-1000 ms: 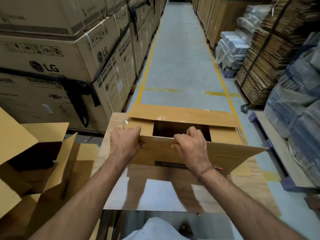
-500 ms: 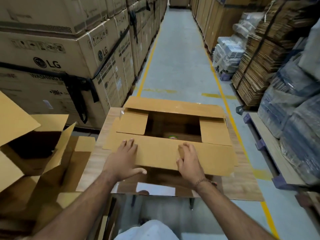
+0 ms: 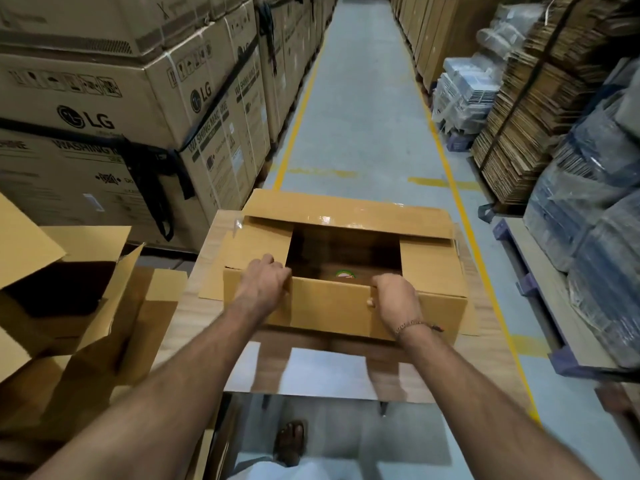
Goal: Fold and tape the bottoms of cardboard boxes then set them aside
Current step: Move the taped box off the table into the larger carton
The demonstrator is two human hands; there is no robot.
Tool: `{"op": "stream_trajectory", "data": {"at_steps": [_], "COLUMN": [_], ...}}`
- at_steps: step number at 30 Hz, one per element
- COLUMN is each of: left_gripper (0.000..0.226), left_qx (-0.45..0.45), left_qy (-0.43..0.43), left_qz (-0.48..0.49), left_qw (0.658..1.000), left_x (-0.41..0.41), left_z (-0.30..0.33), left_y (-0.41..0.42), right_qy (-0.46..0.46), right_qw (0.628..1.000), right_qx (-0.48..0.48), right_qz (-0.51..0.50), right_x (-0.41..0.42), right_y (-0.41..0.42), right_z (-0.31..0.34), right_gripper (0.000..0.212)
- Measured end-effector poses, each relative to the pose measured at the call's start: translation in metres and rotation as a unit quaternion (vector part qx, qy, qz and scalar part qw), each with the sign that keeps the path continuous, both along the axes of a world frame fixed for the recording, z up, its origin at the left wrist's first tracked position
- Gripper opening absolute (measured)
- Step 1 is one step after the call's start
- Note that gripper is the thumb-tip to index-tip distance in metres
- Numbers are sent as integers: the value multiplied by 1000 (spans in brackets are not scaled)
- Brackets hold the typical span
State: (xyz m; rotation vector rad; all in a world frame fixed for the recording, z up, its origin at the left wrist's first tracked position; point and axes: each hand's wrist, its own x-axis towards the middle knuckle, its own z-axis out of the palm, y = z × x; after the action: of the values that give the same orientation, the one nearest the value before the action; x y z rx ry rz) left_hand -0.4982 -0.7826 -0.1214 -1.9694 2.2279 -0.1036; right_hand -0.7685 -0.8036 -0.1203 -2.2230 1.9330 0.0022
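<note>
A brown cardboard box (image 3: 332, 308) stands on a wooden table (image 3: 485, 327) in front of me, its top open and dark inside. The far flap (image 3: 346, 211) carries a strip of shiny clear tape. Two side flaps (image 3: 256, 247) lie folded inward at left and right. My left hand (image 3: 265, 280) grips the near wall's top edge at the left. My right hand (image 3: 394, 296) grips the same edge further right, fingers curled over it. A small round label shows inside the box.
Several open, set-aside boxes (image 3: 69, 292) pile up at my left. Stacked LG cartons (image 3: 104, 98) line the left wall. Bundles of flat cardboard (image 3: 519, 133) and wrapped goods (image 3: 595, 237) stand on the right. A grey aisle (image 3: 356, 116) with yellow lines runs ahead.
Both hands lay flat on the near flap half a second ago. Now that flap hangs down and my fingers curl over the box's near edge.
</note>
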Motion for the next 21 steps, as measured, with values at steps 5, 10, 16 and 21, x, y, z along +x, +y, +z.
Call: {"op": "stream_trajectory", "data": {"at_steps": [5, 10, 16, 21], "left_gripper": [65, 45, 54, 87], "left_qx": [13, -8, -91, -91], "left_qy": [80, 152, 97, 137], "left_qz": [-13, -30, -28, -30], "left_qw": [997, 988, 991, 986], "left_x": [11, 14, 11, 16], "left_z": [-13, -4, 5, 14], "left_y": [-22, -75, -144, -212], "right_qy": [-10, -18, -46, -75], "right_qw": [997, 997, 997, 995], "right_qx": [-76, -76, -58, -53], "right_qz": [7, -18, -29, -40], "right_x": [1, 6, 6, 7], "right_y": [10, -4, -6, -2], "right_z": [-22, -20, -25, -38], "right_gripper": [8, 4, 12, 30]}}
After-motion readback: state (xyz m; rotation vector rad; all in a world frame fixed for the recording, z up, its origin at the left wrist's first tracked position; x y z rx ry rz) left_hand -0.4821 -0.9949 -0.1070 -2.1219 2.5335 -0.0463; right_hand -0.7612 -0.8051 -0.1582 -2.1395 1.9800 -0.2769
